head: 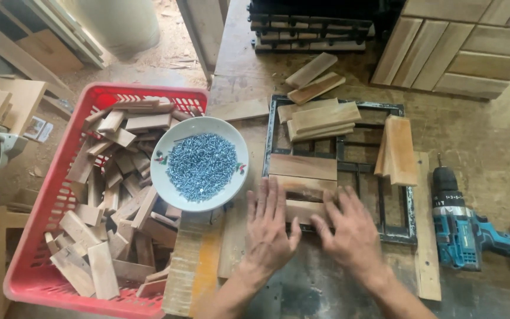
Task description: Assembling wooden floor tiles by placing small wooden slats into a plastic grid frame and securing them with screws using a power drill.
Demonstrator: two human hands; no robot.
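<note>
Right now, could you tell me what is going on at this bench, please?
A person's left hand and right hand lie flat on short wooden slats set side by side in a black plastic grid frame. More slats are stacked on the frame. A white bowl of screws sits on a red basket of wood offcuts. A blue cordless drill lies to the right.
</note>
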